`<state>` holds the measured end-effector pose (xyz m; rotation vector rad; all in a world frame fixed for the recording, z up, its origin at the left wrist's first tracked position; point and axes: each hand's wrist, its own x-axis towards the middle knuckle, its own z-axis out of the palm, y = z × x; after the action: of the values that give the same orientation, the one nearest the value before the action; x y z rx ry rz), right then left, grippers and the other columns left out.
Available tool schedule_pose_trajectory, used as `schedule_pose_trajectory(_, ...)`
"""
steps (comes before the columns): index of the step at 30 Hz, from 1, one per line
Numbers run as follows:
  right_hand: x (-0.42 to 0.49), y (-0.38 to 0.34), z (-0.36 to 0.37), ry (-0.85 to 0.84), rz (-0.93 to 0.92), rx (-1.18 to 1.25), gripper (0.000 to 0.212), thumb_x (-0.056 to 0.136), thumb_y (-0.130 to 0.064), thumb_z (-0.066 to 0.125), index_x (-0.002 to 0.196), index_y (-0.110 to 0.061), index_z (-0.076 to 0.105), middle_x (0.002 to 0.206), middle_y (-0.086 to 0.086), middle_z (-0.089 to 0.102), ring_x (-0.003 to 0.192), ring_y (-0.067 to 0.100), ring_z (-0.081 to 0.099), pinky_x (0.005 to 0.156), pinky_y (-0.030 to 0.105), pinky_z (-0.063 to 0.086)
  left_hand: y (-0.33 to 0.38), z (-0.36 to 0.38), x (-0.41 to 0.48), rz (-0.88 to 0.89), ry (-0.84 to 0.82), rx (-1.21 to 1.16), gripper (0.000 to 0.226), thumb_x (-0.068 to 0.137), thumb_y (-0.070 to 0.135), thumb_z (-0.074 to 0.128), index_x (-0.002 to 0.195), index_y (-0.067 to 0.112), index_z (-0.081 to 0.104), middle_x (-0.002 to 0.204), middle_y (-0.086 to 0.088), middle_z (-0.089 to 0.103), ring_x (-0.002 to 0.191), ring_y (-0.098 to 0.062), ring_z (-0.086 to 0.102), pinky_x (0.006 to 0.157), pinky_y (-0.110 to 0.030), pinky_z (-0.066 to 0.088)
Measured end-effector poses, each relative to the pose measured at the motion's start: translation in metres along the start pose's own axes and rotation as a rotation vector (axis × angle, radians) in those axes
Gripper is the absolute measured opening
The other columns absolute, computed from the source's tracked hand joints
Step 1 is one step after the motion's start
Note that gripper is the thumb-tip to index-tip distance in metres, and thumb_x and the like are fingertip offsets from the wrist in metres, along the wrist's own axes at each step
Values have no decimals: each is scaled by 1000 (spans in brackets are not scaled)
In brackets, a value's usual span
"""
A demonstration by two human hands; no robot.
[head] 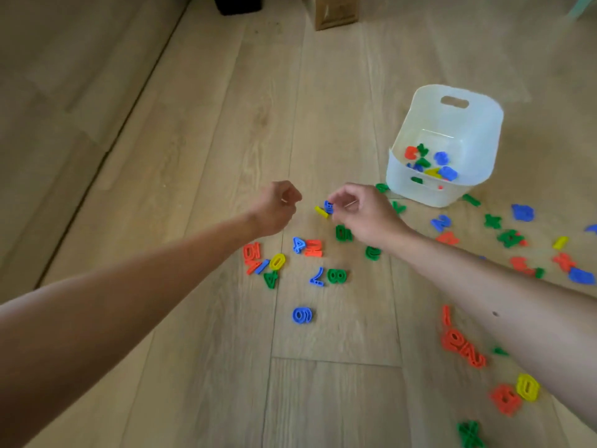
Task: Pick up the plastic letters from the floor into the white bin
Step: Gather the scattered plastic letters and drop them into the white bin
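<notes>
Bin: the white bin (416, 185) stood on the floor (193, 156) to the person's right, tilted a little, open side up.
In the bin: a small heap of letters (431, 163) lay at the bottom, red, green, blue and yellow, perhaps ten pieces; the bin looked far from full.
Right hand: the right hand (361, 211) was pinched around a blue piece (329, 206) and a yellow piece (321, 211), both lifted clear of the floor, near the bin but not over it.
Left hand: the left hand (277, 208) was curled into a loose fist just beside the right; I could not tell whether it held anything.
Middle of the floor: a cluster lay below the hands, among them a blue 4 (298, 245), an orange piece (314, 248), a yellow 0 (277, 261), a blue 7 (317, 277), a green 8 (336, 275) and a blue 6 (302, 315).
Right of the floor: many more were strewn beyond and under the right forearm, such as a blue N (440, 222), a green piece (509, 237) and a red run (462, 345) nearer the person.
Progress: by my judgement the job was early, well under half done; far more pieces lay on the boards than in the bin.
Left to do: the two held pieces needed dropping in, then the middle cluster and the right-hand scatter gathering.
</notes>
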<state>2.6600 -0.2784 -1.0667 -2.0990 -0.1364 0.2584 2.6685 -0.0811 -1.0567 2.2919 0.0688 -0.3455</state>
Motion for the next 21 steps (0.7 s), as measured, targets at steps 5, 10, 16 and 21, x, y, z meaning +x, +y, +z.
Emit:
schedule_pose_trajectory(5, -2, 4, 39, -199, -56, -286, 30, 77, -8, 73, 104, -18, 66, 98, 2, 61, 89, 22, 63, 82, 30, 51, -68, -23, -29, -40, 67, 379, 35, 83, 7, 58, 117, 12, 63, 118, -12, 57, 112, -29, 54, 87, -31, 46)
schedule_pose_trajectory(10, -10, 12, 58, -323, -210, -649, 39, 80, -23, 71, 117, -22, 58, 112, 1, 51, 113, 23, 54, 82, 41, 52, -92, -20, -48, 20, 38, 416, 45, 83, 43, 67, 122, 23, 60, 119, -2, 54, 113, -24, 52, 87, -41, 52)
schedule_pose_trajectory(16, -11, 14, 70, -266, -374, -721, 47, 81, -16, 66, 126, -23, 53, 108, 1, 46, 107, 23, 50, 66, 44, 55, -92, 0, -72, 217, -66, 590, 74, 71, 61, 71, 134, 30, 49, 126, 3, 46, 117, -18, 42, 83, -38, 53)
schedule_pose_trajectory(21, -12, 8, 74, -301, -400, -758, 41, 89, -7, 60, 127, -22, 57, 111, 3, 48, 106, 22, 51, 64, 39, 53, -91, 3, -74, 288, -107, 538, 55, 81, 42, 74, 129, 23, 57, 122, 0, 49, 112, -18, 44, 95, -33, 46)
